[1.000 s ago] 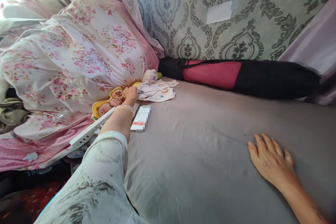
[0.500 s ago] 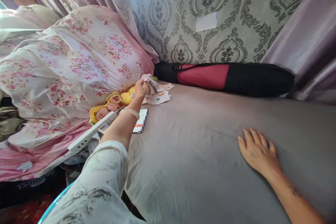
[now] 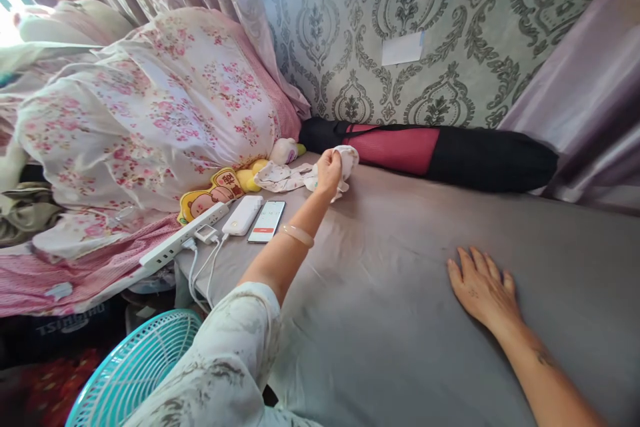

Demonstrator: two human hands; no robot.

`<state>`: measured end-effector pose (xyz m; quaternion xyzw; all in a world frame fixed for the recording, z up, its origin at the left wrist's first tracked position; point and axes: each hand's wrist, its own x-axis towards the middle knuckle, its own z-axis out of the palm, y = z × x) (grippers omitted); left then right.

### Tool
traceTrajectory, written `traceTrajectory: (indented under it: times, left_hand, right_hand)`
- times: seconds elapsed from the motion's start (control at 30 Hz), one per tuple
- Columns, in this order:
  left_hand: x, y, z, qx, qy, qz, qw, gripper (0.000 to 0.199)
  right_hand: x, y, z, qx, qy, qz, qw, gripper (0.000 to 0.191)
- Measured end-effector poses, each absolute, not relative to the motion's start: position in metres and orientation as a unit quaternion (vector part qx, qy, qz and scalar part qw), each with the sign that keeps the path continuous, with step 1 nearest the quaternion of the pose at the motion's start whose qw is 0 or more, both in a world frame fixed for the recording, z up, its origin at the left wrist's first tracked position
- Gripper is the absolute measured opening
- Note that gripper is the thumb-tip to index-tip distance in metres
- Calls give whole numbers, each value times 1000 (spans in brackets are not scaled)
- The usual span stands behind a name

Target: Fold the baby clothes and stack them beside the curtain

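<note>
My left hand (image 3: 329, 172) is closed on a thin white printed cloth (image 3: 347, 161), lifted just off the grey sheet (image 3: 400, 293). More white patterned cloth (image 3: 283, 177) lies to the left of that hand; whether it is the same piece I cannot tell. My right hand (image 3: 484, 290) rests palm down on the sheet with its fingers spread, holding nothing. Below and left of my left hand lie a phone (image 3: 267, 221) with a lit screen and a white power bank (image 3: 243, 216) with a cable.
A white power strip (image 3: 185, 235) with plugs runs along the left edge, beside a yellow plush sign (image 3: 210, 195). A long black and red bag (image 3: 430, 152) lies against the wall. A turquoise fan (image 3: 140, 360) stands below, and a floral cover (image 3: 165, 100) drapes over a pile.
My left hand has moved right, carrying the cloth with it. The power bank and the fan have come more into view. My right hand stays flat on the sheet.
</note>
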<state>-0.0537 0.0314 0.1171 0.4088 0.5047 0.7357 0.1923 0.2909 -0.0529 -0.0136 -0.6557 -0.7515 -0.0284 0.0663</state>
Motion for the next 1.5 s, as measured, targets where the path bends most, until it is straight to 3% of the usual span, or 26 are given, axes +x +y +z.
traceTrajectory:
  times: [0.23, 0.53, 0.73, 0.93, 1.07, 1.23, 1.5]
  left_hand:
    - [28, 1, 101, 445, 467, 671, 365, 30]
    - [87, -37, 97, 499, 424, 598, 462, 31]
    - [112, -64, 111, 531, 357, 539, 548, 31]
    - [113, -73, 120, 596, 372, 519, 487, 30]
    - [98, -67, 120, 625, 406, 524, 411, 26]
    - [87, -63, 120, 691, 341, 490, 408, 33]
    - [101, -60, 112, 724, 305, 428, 447, 31]
  right_hand:
    - [289, -56, -9, -638, -758, 4, 137, 63]
    - [278, -63, 30, -512, -727, 135, 437, 42]
    - [269, -67, 43, -450, -679, 228, 533, 45]
    - [278, -71, 60, -467, -641, 301, 529, 31]
    - [297, -77, 90, -529, -602, 274, 531, 24]
    - [322, -96, 136, -538, -606, 274, 518, 16]
    - [351, -99, 144, -617, -575, 404, 354, 17]
